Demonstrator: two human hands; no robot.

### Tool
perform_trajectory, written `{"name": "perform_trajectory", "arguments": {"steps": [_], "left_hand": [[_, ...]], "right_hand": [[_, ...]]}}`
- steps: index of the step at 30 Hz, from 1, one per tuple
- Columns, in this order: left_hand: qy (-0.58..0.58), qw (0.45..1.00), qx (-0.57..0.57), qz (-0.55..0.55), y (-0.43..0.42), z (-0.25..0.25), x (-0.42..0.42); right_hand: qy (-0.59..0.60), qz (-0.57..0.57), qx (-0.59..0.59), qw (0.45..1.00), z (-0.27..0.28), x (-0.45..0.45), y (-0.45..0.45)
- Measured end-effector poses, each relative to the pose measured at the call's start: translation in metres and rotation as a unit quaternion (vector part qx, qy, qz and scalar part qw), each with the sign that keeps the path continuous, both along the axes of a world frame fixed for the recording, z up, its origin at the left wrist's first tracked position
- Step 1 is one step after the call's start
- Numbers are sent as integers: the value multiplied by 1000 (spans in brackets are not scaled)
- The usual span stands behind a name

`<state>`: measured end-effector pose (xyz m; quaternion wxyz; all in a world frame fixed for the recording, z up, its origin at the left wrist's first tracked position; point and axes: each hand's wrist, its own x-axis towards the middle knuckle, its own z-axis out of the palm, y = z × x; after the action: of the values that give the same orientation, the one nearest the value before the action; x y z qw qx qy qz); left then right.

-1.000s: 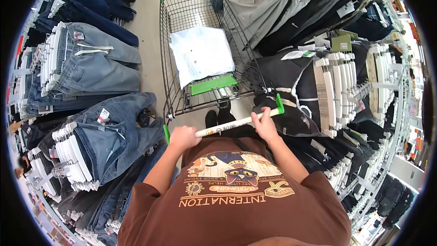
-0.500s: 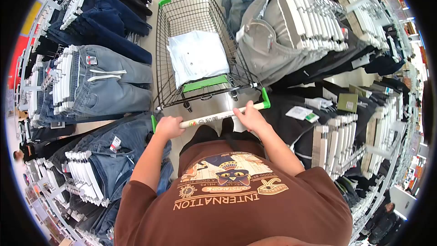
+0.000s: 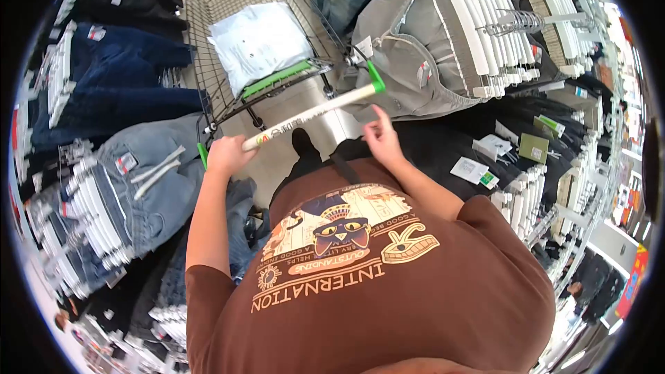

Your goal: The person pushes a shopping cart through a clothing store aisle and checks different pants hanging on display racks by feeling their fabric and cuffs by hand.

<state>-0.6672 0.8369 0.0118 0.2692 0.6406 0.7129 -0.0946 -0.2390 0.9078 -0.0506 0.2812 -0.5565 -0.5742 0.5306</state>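
Left hand (image 3: 230, 155) grips a cart handle (image 3: 312, 112) slanting forward to the right; right hand (image 3: 383, 140), fingers loosely uncurled, hangs just behind.

Count, cart: 1 cart (image 3: 199, 73), 1 handle (image 3: 315, 112), 2 green handle ends (image 3: 375, 77), 1 green flap (image 3: 277, 78). Load: 1 white parcel (image 3: 260, 45) visible.
Count, wearer: 2 hands, 1 left hand (image 3: 228, 156) plus 1 right hand (image 3: 382, 141); 1 brown shirt (image 3: 402, 298), 1 printed cat (image 3: 339, 235); 1 shoe (image 3: 302, 143) clearly seen.
Count, racks: 2 pale cord ends (image 3: 158, 170) on blue-grey trousers (image 3: 149, 145); 1 olive tag (image 3: 534, 148); hangers (image 3: 473, 34) many, overlapping, exact number unreadable. Bystanders (image 3: 589, 289): at least 2.
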Motion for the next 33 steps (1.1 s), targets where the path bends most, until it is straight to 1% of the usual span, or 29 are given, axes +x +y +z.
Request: {"name": "perform_trajectory", "arguments": {"steps": [1, 2, 3, 4, 5, 6, 7, 8, 10, 11, 12, 14, 15, 17, 18, 19, 20, 21, 23, 24, 26, 27, 28, 29, 30, 31, 32, 33], "left_hand": [[-6, 1000, -7, -1, 16, 0, -7], [-28, 999, 27, -14, 35, -1, -9], [-51, 996, 62, -28, 56, -3, -3], [-77, 992, 93, -40, 74, -5, 8], [-98, 983, 146, -48, 93, -7, 23], [-119, 971, 202, -56, 120, -10, 41], [-141, 954, 256, -63, 146, -12, 56], [-109, 972, 205, -44, 170, -13, 65], [-33, 994, 105, -11, 219, -11, 80], [-5, 996, 79, -33, 235, -9, 80], [0, 997, 77, -27, 247, -8, 80], [-2, 993, 116, -27, 270, -17, 75], [10, 993, 116, -27, 281, -16, 75], [21, 992, 124, -23, 302, -18, 74], [25, 993, 111, -23, 312, -17, 71], [25, 993, 114, -26, 319, -21, 68], [24, 992, 121, -30, 328, -26, 66], [27, 994, 102, -27, 338, -24, 67], [30, 997, 63, -26, 352, -19, 67], [-15, 991, 128, -42, 356, -26, 62], [-110, 959, 250, -70, 358, -40, 44], [-118, 915, 344, -175, 362, -34, 40], [-183, 895, 343, -219, 366, -33, 40], [-250, 871, 336, -258, 366, -36, 41], [-314, 841, 330, -293, 363, -36, 46], [-355, 878, 122, -296, 361, -28, 59], [-375, 877, -91, -286, 359, -23, 72], [-365, 865, -206, -274, 351, -57, 81]], "right_hand": [[-24, -60, -19, 998, -21, 18, 2], [-47, -117, -12, 992, -52, 41, 3], [-44, -197, -36, 979, -64, 57, 6], [-92, -291, -112, 946, -54, 61, 18], [-82, -340, -127, 928, -45, 70, 27], [-44, -385, -20, 922, -73, 83, 33], [-19, -346, 34, 938, -68, 93, 46], [2, -304, 84, 949, -63, 102, 54], [-21, -259, -11, 966, -40, 106, 72], [-30, -238, -62, 969, -34, 106, 71], [-42, -251, -69, 965, -38, 104, 67], [-65, -273, -71, 957, -50, 93, 76], [-54, -294, -77, 951, -67, 91, 72], [-93, -252, -81, 960, -82, 85, 70], [-111, -229, -85, 963, -89, 79, 67], [-175, -222, -46, 958, -98, 71, 62], [-175, -237, -83, 952, -106, 69, 60], [-174, -254, -121, 944, -114, 66, 56], [-142, -317, -155, 925, -99, 42, 48], [-82, -372, -169, 909, -96, 32, 47], [40, -471, -187, 861, -93, 11, 44], [142, -532, -161, 819, -85, -6, 48], [238, -552, -166, 782, -54, -25, 59], [328, -567, -168, 737, -9, -43, 76], [416, -573, -164, 687, 25, -53, 91], [457, -566, -167, 666, 39, -58, 97], [497, -557, -168, 643, 50, -63, 99], [537, -546, -168, 621, 61, -66, 102]]}}
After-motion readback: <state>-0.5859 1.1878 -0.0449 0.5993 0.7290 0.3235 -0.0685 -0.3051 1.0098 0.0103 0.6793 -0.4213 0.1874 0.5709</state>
